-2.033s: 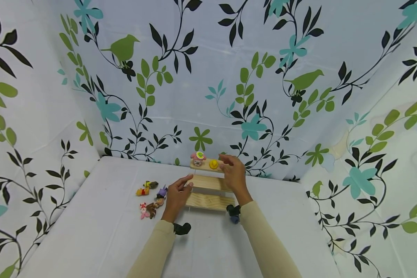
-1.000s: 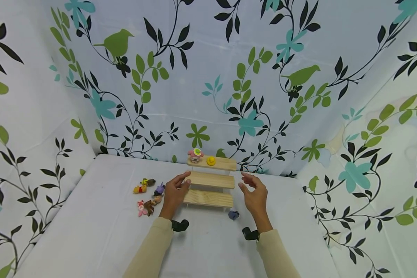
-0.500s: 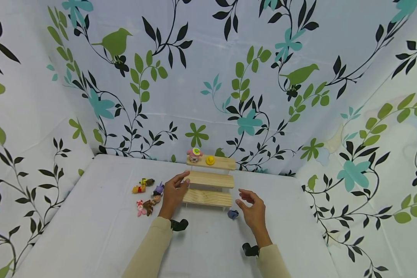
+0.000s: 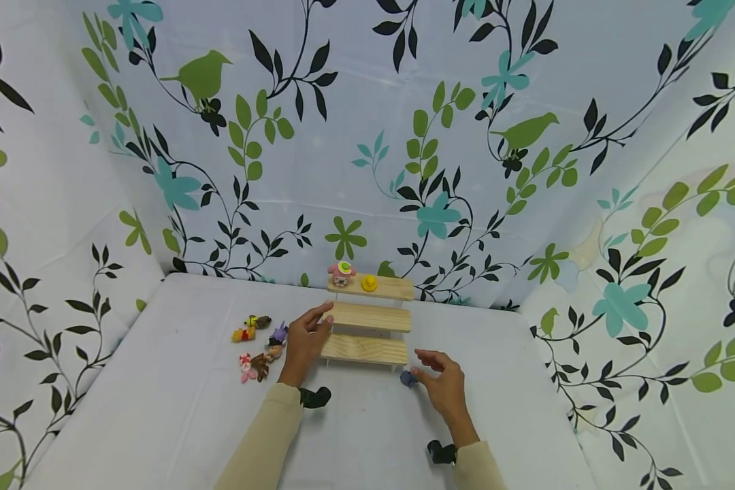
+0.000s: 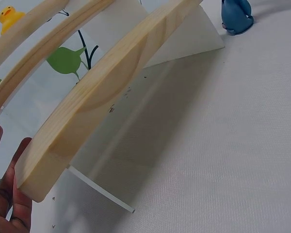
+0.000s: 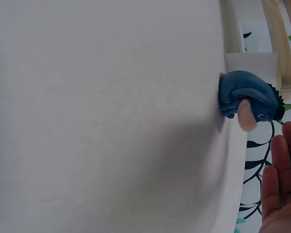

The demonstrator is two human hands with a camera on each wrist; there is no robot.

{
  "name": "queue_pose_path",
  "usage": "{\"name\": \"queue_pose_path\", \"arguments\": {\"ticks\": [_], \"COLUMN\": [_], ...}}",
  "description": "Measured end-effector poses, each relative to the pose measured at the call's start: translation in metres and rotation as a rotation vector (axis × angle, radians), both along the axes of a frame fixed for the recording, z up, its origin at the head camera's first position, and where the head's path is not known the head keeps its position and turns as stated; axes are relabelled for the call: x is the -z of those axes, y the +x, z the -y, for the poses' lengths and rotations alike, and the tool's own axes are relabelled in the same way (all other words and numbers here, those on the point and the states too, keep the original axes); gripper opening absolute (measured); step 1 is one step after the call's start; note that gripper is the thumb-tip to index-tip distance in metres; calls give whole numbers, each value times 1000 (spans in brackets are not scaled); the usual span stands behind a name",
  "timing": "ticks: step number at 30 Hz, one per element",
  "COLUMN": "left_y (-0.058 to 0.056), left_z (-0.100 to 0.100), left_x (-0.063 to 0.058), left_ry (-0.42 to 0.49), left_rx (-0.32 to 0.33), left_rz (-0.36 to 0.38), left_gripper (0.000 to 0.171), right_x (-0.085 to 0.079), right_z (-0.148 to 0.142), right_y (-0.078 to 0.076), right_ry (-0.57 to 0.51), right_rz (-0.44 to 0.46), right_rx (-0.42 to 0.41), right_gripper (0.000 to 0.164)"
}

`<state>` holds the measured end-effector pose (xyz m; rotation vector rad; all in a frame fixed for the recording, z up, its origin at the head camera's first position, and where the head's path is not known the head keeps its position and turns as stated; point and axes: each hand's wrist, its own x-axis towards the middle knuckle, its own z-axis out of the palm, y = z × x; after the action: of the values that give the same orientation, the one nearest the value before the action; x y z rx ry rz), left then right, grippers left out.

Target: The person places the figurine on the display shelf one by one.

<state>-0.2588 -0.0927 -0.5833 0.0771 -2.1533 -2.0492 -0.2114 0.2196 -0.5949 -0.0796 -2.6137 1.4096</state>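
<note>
Pale wood: one three-tier stand (image 4: 370, 317), stepped, on white supports, standing on a white-covered counter (image 4: 177, 422) before a patterned cloth backdrop (image 4: 349, 170). Lower and middle tiers bare; the stepping presumably lets each row be seen above the one in front.

Top tier, left end: one pink figure (image 4: 341, 273) bearing a green-and-white disc; just beside it, one yellow duck (image 4: 369, 283). Their spacing leaves the right part of that plank bare, probably because the row is filled from the left.

Blue figure (image 6: 247, 94), donkey-like, pale muzzle, dark mane: one, seated on the counter near the stand's right front corner, apart from the other loose pieces and within easy reach.

Left hand (image 4: 306, 344): at the stand's left end, fingers bent and touching the wood, likely to steady a light piece; whether they grip or merely rest cannot be told.

Right hand (image 4: 447, 381): beside the blue figure, thumb and fingers spread well apart, nothing held; the fingers (image 6: 282, 165) lie extended. Such a gap seems suited to taking the figure from its side. Thumb contact is unclear.

Small figures (image 4: 243, 334), assorted colours: a loose cluster left of the left hand, apparently kept aside as stock.
</note>
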Motion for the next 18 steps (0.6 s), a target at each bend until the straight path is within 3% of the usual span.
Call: {"name": "queue_pose_path", "arguments": {"ticks": [10,18], "left_y": [1,1], "left_z": [0,0], "left_x": [-1,0], "left_ry": [0,-5], "left_rx": [11,6], "left_rz": [-2,6], "left_gripper": [35,35], "right_x": [11,15], "right_z": [-4,-4], "right_y": [7,11], "right_ry": [22,50], "right_rz": [69,95], "right_rx": [-56,-48], "right_gripper": [36,33]}}
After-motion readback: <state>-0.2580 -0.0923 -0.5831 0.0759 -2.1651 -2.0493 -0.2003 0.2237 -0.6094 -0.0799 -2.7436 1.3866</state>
